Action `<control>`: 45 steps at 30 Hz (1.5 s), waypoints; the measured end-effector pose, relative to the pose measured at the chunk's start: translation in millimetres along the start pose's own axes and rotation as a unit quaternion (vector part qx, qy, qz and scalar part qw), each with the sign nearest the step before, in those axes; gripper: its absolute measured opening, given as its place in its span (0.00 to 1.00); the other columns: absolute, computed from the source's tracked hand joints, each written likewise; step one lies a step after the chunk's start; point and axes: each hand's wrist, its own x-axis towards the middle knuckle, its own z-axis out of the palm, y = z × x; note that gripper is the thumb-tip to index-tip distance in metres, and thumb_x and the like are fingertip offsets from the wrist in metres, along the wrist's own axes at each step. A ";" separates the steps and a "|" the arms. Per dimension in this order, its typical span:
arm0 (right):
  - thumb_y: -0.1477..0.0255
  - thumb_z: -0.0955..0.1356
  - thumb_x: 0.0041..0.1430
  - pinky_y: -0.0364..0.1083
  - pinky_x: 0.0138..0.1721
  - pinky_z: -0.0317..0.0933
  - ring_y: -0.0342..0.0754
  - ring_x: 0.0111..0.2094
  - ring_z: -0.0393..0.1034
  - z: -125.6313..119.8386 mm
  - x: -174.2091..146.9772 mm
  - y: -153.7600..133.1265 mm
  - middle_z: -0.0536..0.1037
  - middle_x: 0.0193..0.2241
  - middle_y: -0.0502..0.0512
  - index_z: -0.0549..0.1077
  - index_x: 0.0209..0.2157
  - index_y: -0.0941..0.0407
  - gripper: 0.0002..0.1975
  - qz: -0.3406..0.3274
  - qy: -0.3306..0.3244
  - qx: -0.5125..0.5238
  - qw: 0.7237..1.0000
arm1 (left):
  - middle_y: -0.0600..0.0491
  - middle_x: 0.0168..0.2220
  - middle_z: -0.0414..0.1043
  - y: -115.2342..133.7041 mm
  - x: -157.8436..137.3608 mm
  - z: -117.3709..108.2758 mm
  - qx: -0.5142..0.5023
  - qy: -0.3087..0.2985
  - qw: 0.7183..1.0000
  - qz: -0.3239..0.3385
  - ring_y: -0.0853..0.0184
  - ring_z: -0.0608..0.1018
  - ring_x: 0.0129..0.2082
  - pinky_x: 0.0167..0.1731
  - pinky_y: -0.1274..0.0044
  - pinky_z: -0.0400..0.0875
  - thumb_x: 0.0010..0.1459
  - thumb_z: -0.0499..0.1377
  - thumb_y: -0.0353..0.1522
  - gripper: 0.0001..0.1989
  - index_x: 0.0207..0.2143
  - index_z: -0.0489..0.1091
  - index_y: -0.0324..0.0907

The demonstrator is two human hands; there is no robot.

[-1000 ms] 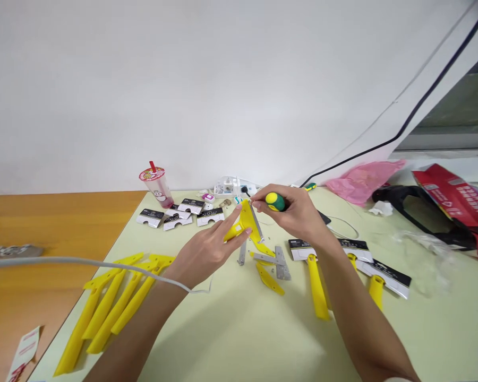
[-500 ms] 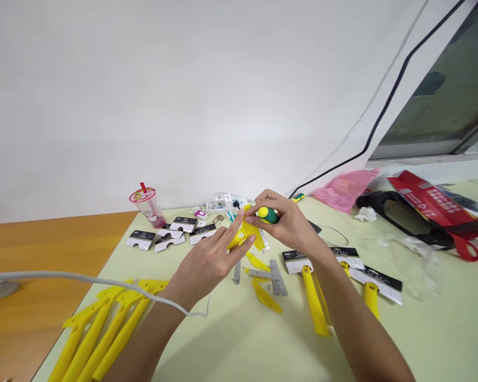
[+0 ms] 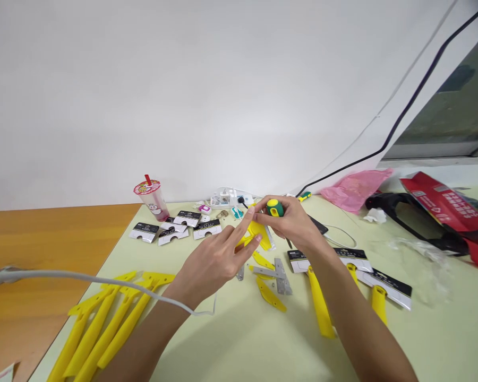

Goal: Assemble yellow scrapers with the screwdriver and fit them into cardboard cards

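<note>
Yellow plastic handles, long and narrow with flared ends point(image 3: 125, 328), are laid side by side to the near left of the yellow flat plastic tool head point(image 3: 264, 239), on a pale green tabletop point(image 3: 223, 347). To its near right, yellow tubular handles point(image 3: 319, 305) are seen with black-and-white printed cards point(image 3: 386, 285) at their far ends. Just nearer than the tool head, a yellow curved plastic strip point(image 3: 271, 295) is found beside grey flat metal plates point(image 3: 282, 284).

The tool head itself is held between the two hands; whether it touches the tabletop cannot be told. It is pinched between the thumb and extended forefinger of the left hand point(image 3: 221, 260). By the curled fingers of the right hand point(image 3: 292, 223), a green-and-yellow rounded screwdriver handle point(image 3: 274, 208) is gripped, just right of the tool head.

Beyond it and to the left, black-and-white notched paper cards point(image 3: 144, 232) are scattered before a clear printed plastic cup with a red straw point(image 3: 154, 204). Behind it, a white plastic power strip point(image 3: 225, 199) is placed near the wall; to its far right, a pink crumpled plastic bag point(image 3: 354, 190) is shown.
</note>
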 end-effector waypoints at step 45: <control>0.72 0.72 0.67 0.50 0.37 0.72 0.52 0.30 0.83 -79.5 50.5 139.7 0.85 0.42 0.70 0.79 0.46 0.63 0.10 0.321 -0.107 -0.539 0.771 | 0.37 0.77 0.59 -8.6 -7.0 -13.9 -0.075 0.124 0.985 -0.093 0.58 0.84 0.56 0.50 0.64 0.85 0.70 0.60 0.21 0.24 0.65 0.72 0.46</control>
